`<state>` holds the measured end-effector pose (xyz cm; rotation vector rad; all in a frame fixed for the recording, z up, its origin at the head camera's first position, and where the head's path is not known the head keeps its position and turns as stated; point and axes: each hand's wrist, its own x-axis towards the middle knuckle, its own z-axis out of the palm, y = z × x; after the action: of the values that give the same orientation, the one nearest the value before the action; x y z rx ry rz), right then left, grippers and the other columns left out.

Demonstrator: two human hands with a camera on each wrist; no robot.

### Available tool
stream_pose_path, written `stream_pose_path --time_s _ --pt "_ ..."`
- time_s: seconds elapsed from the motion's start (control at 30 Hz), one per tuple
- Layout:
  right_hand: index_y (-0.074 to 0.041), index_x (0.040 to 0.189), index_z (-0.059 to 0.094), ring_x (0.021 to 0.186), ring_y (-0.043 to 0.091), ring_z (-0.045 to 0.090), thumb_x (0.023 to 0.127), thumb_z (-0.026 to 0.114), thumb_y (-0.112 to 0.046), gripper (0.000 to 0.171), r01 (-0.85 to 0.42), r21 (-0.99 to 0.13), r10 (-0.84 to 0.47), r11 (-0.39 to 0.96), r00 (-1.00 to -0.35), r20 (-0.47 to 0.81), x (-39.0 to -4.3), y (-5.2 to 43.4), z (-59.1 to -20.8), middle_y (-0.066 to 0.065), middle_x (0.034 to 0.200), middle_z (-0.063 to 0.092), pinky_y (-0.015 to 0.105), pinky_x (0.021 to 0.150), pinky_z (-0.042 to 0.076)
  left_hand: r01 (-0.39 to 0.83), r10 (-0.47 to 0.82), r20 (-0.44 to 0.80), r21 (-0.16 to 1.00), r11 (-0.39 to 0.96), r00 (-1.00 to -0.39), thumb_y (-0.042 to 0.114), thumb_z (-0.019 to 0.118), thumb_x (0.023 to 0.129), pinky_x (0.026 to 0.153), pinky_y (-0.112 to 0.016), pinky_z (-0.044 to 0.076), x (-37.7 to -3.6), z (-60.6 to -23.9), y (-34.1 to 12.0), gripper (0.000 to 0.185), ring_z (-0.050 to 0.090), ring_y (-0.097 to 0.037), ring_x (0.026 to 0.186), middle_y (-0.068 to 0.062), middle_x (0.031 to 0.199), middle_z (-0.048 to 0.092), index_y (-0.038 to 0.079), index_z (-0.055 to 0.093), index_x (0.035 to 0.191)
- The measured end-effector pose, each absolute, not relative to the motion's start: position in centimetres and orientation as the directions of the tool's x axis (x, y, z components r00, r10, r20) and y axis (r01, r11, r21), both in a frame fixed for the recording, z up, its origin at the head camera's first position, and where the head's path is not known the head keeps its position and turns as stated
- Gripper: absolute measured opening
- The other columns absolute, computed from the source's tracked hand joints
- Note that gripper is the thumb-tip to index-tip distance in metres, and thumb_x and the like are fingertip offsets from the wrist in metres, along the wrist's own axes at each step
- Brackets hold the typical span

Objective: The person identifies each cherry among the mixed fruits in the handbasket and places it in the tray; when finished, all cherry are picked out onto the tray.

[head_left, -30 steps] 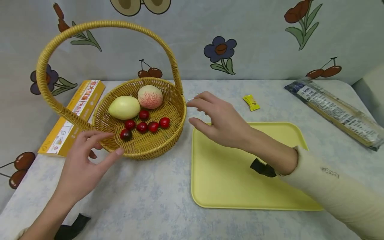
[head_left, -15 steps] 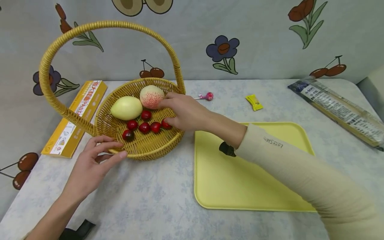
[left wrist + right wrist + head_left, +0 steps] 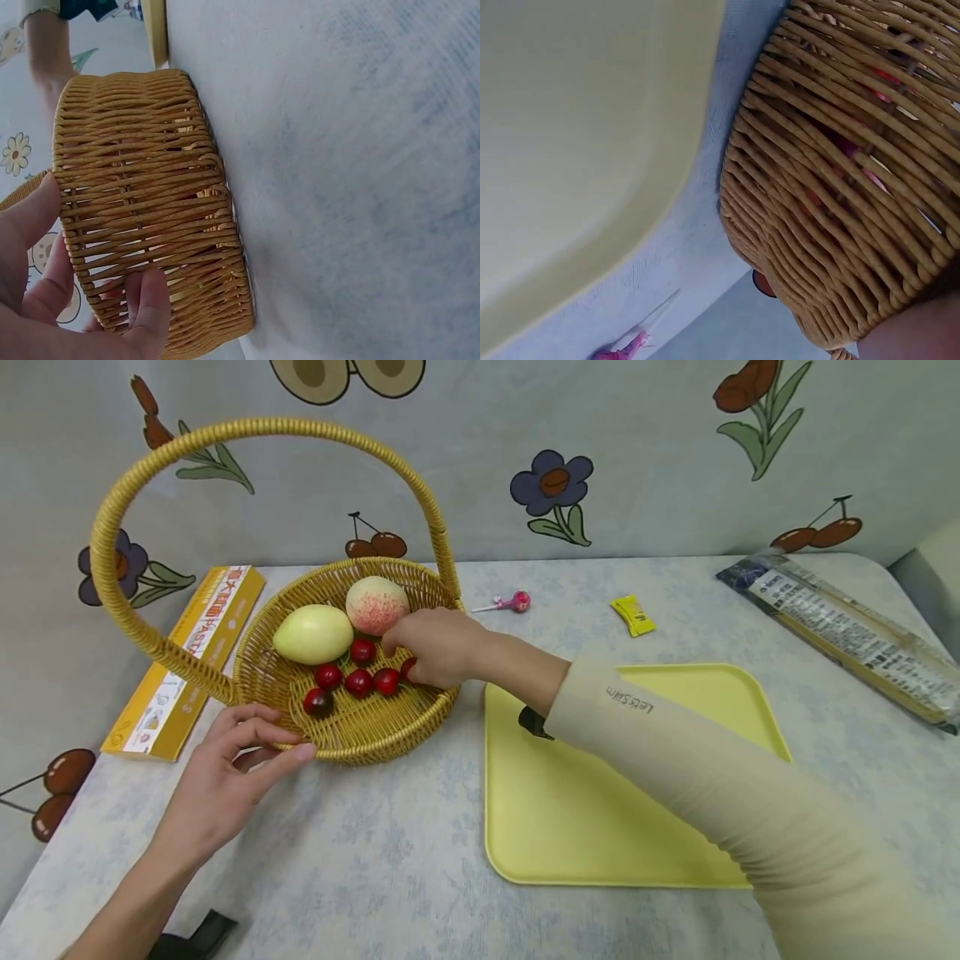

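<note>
Basket (image 3: 352, 739): golden-yellow woven wicker. Cherries (image 3: 358, 681): dark red. Tray (image 3: 600, 827): plain pale yellow. Tablecloth (image 3: 390, 852): pale grey with faint blue mottling (backdrop (image 3: 660, 460) carries flower and cherry prints). Sleeve (image 3: 720, 810): beige.

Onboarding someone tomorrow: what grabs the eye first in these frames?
The round yellow wicker basket with its tall arched handle, rear left on the table, holding a pale yellow mango-shaped fruit, a pink peach and small red cherries. The right hand reaches in among the cherries; the left hand touches the basket's near wall. A bare yellow plastic tray lies right of it.
</note>
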<state>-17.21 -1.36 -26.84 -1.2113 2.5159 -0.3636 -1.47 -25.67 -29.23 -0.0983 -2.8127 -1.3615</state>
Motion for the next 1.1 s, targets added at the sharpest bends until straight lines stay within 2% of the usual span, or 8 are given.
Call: stream_pose_path --time_s 0.23,0.5,0.77,1.0,1.1 --pt "-0.02 0.13 0.065 0.109 0.021 0.059 0.093 0.062 -0.012 0.038 -0.701 -0.293 -0.76 0.65 -0.613 -0.216 -17.21 -1.86 -27.18 -0.002 0.125 0.064 0.041 0.087 0.049 0.09 0.064 0.064 0.797 0.598 -0.996 0.006 0.073 0.09 0.084 -0.008 0.044 -1.5 -29.3 -25.58 0.013 0.044 -0.015 0.111 -0.008 0.124 0.043 -0.003 0.07 0.098" --pt "-0.023 0.129 0.066 0.098 0.019 0.059 0.093 0.065 -0.017 0.037 -0.674 -0.28 -0.73 0.683 -0.641 -0.238 -17.09 -1.81 -27.27 -0.002 0.119 0.065 0.04 0.078 0.049 0.115 0.079 0.086 0.805 0.581 -0.993 0.003 0.073 0.089 0.084 -0.009 0.046 -1.56 -29.44 -25.38 0.011 0.045 -0.014 0.109 -0.009 0.121 0.043 -0.003 0.07 0.096" --pt "-0.017 0.128 0.067 0.103 0.015 0.055 0.093 0.069 -0.021 0.035 -0.705 -0.363 -0.778 0.609 -0.622 -0.096 -16.95 -1.38 -27.55 -0.001 0.127 0.059 0.037 0.086 0.046 0.121 0.076 0.094 0.802 0.584 -0.993 0.003 0.073 0.089 0.086 -0.009 0.044 -1.56 -29.45 -25.42 0.01 0.045 -0.015 0.109 -0.009 0.12 0.044 -0.003 0.07 0.096" --pt "-0.017 0.125 0.07 0.092 0.015 0.051 0.095 0.066 -0.022 0.03 -0.721 -0.421 -0.799 0.551 -0.602 -0.015 -16.88 -0.97 -27.76 0.002 0.114 0.057 0.032 0.078 0.042 0.116 0.068 0.094 0.802 0.585 -0.993 0.004 0.074 0.089 0.086 -0.008 0.043 -1.53 -29.45 -25.57 0.01 0.045 -0.015 0.109 -0.009 0.119 0.044 -0.003 0.07 0.095" --pt "-0.014 0.124 0.071 0.091 0.016 0.051 0.095 0.067 -0.023 0.03 -0.728 -0.432 -0.805 0.532 -0.593 0.007 -16.9 -0.91 -27.83 0.002 0.112 0.058 0.031 0.079 0.042 0.114 0.067 0.092 0.802 0.587 -0.993 0.004 0.074 0.089 0.087 -0.008 0.043 -1.54 -29.44 -25.63 0.01 0.045 -0.016 0.109 -0.009 0.119 0.044 -0.002 0.07 0.095"
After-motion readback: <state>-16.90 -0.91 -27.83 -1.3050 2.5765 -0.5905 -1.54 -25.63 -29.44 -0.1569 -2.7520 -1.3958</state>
